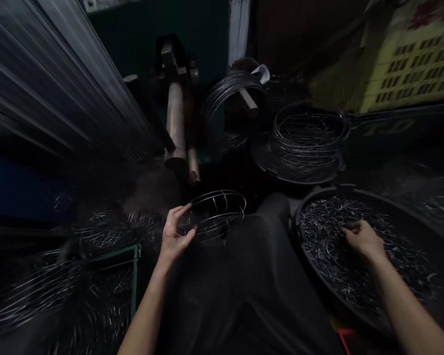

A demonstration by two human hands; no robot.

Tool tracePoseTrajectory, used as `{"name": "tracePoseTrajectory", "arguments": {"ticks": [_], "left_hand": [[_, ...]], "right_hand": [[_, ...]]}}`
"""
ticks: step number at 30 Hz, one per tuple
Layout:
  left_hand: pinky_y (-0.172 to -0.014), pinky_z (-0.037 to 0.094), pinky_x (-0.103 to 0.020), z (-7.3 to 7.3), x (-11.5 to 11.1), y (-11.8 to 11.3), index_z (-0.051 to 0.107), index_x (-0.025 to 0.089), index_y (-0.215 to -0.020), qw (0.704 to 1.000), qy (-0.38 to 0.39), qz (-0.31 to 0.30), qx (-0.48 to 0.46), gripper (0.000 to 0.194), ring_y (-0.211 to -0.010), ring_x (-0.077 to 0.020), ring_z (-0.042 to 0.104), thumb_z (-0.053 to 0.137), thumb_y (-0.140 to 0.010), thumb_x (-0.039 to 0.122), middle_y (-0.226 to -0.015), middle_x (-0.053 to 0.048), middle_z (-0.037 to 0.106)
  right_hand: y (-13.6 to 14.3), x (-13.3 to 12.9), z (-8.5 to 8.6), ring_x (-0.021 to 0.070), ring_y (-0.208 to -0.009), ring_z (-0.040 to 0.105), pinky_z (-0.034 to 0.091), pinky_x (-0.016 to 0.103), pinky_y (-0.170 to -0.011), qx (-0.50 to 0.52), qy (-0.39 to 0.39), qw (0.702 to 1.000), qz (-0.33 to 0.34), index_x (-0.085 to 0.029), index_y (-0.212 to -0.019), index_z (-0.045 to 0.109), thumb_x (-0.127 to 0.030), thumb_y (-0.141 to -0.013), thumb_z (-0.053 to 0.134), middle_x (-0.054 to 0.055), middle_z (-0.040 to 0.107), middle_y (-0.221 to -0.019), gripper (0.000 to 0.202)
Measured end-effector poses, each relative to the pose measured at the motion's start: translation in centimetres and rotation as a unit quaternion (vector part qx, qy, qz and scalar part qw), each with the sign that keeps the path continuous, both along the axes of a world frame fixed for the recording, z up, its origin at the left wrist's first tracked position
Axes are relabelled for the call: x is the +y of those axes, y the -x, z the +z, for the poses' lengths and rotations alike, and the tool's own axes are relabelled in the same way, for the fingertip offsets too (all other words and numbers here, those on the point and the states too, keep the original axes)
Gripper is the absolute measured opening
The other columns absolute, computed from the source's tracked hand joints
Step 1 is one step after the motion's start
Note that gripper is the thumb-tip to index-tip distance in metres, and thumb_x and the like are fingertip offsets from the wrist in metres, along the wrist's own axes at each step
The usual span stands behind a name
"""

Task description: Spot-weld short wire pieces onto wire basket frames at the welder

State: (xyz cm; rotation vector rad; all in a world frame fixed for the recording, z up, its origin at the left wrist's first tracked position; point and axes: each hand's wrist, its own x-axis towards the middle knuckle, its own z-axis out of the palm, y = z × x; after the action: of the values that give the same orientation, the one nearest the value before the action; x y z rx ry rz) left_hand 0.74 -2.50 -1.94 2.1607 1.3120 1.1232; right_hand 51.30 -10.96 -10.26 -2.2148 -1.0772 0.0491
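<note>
Pinching the rim of a round wire frame (217,214) before the lap (244,286), left hand (175,234) is part-curled; right hand (364,239), fingers bunched, touches metal pieces (325,231) in a black basin (410,219), hold unclear.

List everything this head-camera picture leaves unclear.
Head view:
Right hand: dark and blurred among metal pieces; any grip is unclear.
Green crate: contents blurred in shadow.
Yellow crate: cut off by the right edge.
Black basin: partly covered by the right forearm.
</note>
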Motion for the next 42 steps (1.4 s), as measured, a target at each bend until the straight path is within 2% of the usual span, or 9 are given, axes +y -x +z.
{"name": "tracePoseTrajectory", "arguments": {"ticks": [3, 6, 9, 12, 16, 19, 22, 30, 42], "left_hand": [[-0.094, 0.047, -0.038, 0.2, 0.4, -0.4, 0.049, 0.024, -0.125, 1.000, 0.009, -0.016, 0.004, 0.053, -0.107, -0.0211, 0.054, 0.064, -0.074, 0.019, -0.114, -0.007, 0.054], [-0.092, 0.047, -0.037, 0.6, 0.8, -1.3, 0.050, 0.025, -0.125, 0.999, 0.019, -0.028, 0.011, 0.055, -0.103, -0.0199, 0.055, 0.064, -0.073, 0.019, -0.113, -0.006, 0.052], [-0.091, 0.048, -0.037, 1.2, 0.8, -2.2, 0.050, 0.026, -0.125, 0.999, 0.021, -0.033, 0.031, 0.054, -0.103, -0.0202, 0.054, 0.063, -0.073, 0.020, -0.113, -0.006, 0.050], [-0.094, 0.046, -0.039, 1.7, 0.4, -2.4, 0.049, 0.026, -0.126, 0.997, 0.023, -0.041, 0.062, 0.055, -0.108, -0.0216, 0.051, 0.061, -0.073, 0.019, -0.114, -0.006, 0.049], [-0.095, 0.045, -0.040, 2.5, -0.1, -1.5, 0.048, 0.027, -0.128, 0.994, 0.018, -0.059, 0.092, 0.057, -0.109, -0.0218, 0.050, 0.060, -0.073, 0.016, -0.115, -0.006, 0.048], [-0.094, 0.045, -0.040, 3.1, -0.1, -0.9, 0.048, 0.027, -0.127, 0.994, 0.022, -0.061, 0.088, 0.056, -0.109, -0.0221, 0.050, 0.060, -0.073, 0.015, -0.115, -0.007, 0.048], [-0.092, 0.047, -0.038, 3.4, -0.1, -0.5, 0.048, 0.025, -0.126, 0.996, 0.042, -0.060, 0.053, 0.054, -0.107, -0.0213, 0.051, 0.061, -0.074, 0.017, -0.114, -0.007, 0.049], [-0.086, 0.048, -0.032, 2.4, 0.7, 0.7, 0.048, 0.025, -0.126, 0.996, 0.053, -0.068, -0.016, 0.056, -0.096, -0.0174, 0.054, 0.064, -0.074, 0.015, -0.108, -0.005, 0.052], [-0.092, 0.046, -0.036, 1.4, 1.5, 0.8, 0.047, 0.025, -0.125, 0.999, 0.034, -0.035, -0.006, 0.055, -0.106, -0.0207, 0.051, 0.064, -0.074, 0.014, -0.114, -0.006, 0.048]], "right_hand": [[3.1, -1.6, 2.3, 0.0146, -0.038, 0.048, 0.032, 0.034, -0.041, 0.159, -0.062, 0.983, 0.070, -0.020, -0.058, 0.066, -0.057, -0.069, 0.069, 0.010, 0.058, -0.048, 0.039], [9.7, -1.3, 7.2, 0.0146, -0.044, 0.053, 0.038, 0.029, -0.041, 0.353, -0.092, 0.912, 0.187, -0.020, -0.077, 0.073, -0.050, -0.063, 0.077, 0.007, 0.063, -0.057, 0.034], [17.7, 0.7, 12.4, 0.0132, -0.057, 0.059, 0.047, 0.025, -0.052, 0.397, 0.014, 0.860, 0.321, -0.022, -0.090, 0.072, -0.040, -0.079, 0.065, 0.004, 0.068, -0.077, 0.023], [23.7, 3.2, 14.8, 0.0155, -0.074, 0.065, 0.051, 0.026, -0.068, 0.336, 0.025, 0.825, 0.454, -0.022, -0.094, 0.071, -0.031, -0.083, 0.059, 0.002, 0.070, -0.091, 0.018], [26.9, 5.9, 14.2, 0.0158, -0.081, 0.066, 0.048, 0.025, -0.068, 0.066, -0.026, 0.853, 0.517, -0.022, -0.104, 0.068, -0.027, -0.085, 0.061, 0.002, 0.071, -0.098, 0.021], [27.5, 6.8, 13.4, 0.0148, -0.076, 0.065, 0.043, 0.025, -0.057, -0.174, -0.032, 0.813, 0.554, -0.020, -0.114, 0.063, -0.027, -0.085, 0.062, 0.003, 0.069, -0.105, 0.029], [27.7, 7.1, 13.2, 0.0106, -0.072, 0.063, 0.037, 0.024, -0.054, -0.291, -0.106, 0.766, 0.563, -0.018, -0.111, 0.063, -0.017, -0.089, 0.054, 0.003, 0.070, -0.104, 0.023], [28.4, 8.5, 13.1, 0.0047, -0.054, 0.048, 0.034, 0.025, -0.052, -0.393, -0.262, 0.686, 0.554, -0.019, -0.101, 0.069, -0.008, -0.088, 0.054, 0.000, 0.068, -0.109, 0.022], [29.4, 9.3, 13.0, 0.0061, -0.053, 0.047, 0.036, 0.025, -0.051, -0.421, -0.265, 0.688, 0.529, -0.015, -0.097, 0.070, -0.008, -0.086, 0.057, 0.005, 0.070, -0.105, 0.019]]}}
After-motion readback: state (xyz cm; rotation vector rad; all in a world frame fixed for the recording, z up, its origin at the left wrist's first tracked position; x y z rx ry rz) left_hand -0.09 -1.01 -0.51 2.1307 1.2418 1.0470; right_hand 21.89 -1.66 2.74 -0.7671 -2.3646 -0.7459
